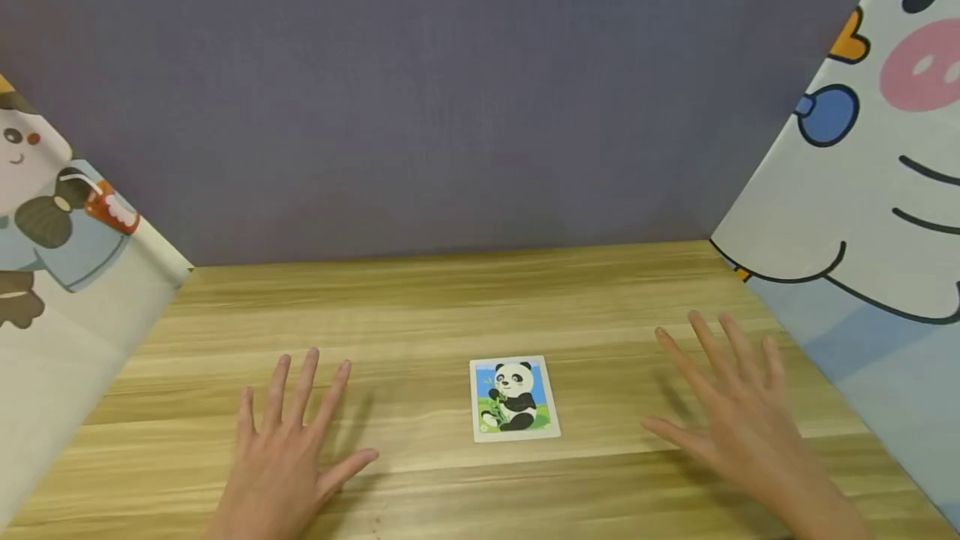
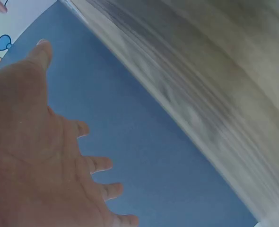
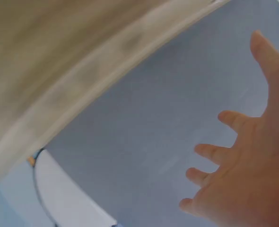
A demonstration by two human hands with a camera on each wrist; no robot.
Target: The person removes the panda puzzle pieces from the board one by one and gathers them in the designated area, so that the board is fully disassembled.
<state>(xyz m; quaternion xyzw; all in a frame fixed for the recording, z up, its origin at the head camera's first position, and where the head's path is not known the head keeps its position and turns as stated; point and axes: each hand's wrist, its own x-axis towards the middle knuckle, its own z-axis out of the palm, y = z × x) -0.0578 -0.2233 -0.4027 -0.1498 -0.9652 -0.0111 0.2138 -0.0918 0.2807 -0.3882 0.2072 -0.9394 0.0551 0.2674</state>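
Note:
A panda picture card with a white border lies flat on the wooden table, near its middle. To the left of the card is my left hand, palm down with fingers spread and nothing in it. My right hand is on the card's other side, also spread and holding nothing; its shadow falls on the wood beneath. The left wrist view shows the bare palm of the left hand, fingers extended. In the right wrist view the right hand likewise has an empty palm and straight fingers.
Behind the table rises a plain grey-blue panel. On the left stands a side panel printed with a cartoon figure holding a drink. Along the right side is another panel with a large white cartoon animal with a pink snout.

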